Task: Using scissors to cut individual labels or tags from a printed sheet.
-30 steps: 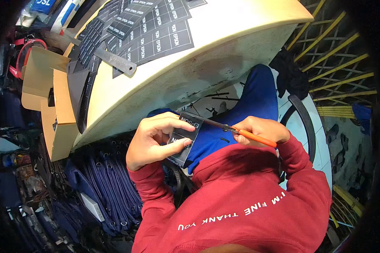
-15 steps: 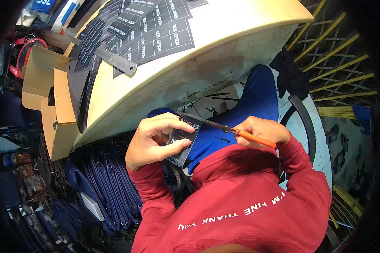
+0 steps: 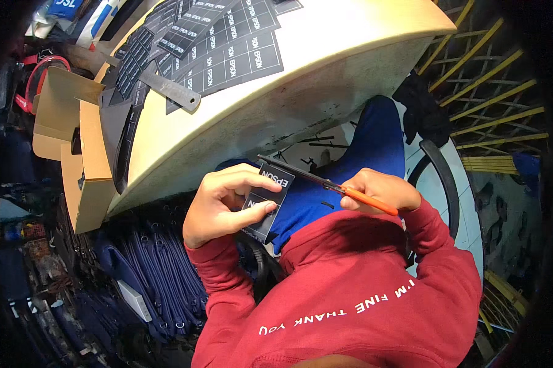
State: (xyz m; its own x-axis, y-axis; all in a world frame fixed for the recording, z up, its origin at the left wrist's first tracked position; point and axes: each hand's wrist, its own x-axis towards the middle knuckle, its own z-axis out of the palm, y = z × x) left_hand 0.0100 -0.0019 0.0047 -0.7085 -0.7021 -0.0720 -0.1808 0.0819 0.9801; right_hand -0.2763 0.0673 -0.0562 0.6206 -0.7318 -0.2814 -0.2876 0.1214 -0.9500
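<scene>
My left hand [image 3: 224,205] pinches a small black sheet of printed labels [image 3: 265,216] between thumb and bent fingers, over my lap. The white print and thin dividing lines face up. My right hand [image 3: 380,189] is closed round the orange handles of a pair of scissors [image 3: 371,201]. Their dark blades point left and lie along the far edge of the sheet, with the tips just past its far left corner. Whether the blades touch the sheet I cannot tell. A small dark scrap [image 3: 328,204] rests on my blue trousers [image 3: 374,138].
Ahead is a pale curved table [image 3: 350,24] bearing several black label sheets [image 3: 239,58] and a steel ruler [image 3: 172,92]. An open cardboard box [image 3: 95,190] stands at its left. Dark blue straps [image 3: 166,276] are heaped lower left. Black scraps [image 3: 325,140] lie on the floor.
The scissors have shifted slightly away from me and left along the sheet's far edge. My left hand and the sheet have hardly moved.
</scene>
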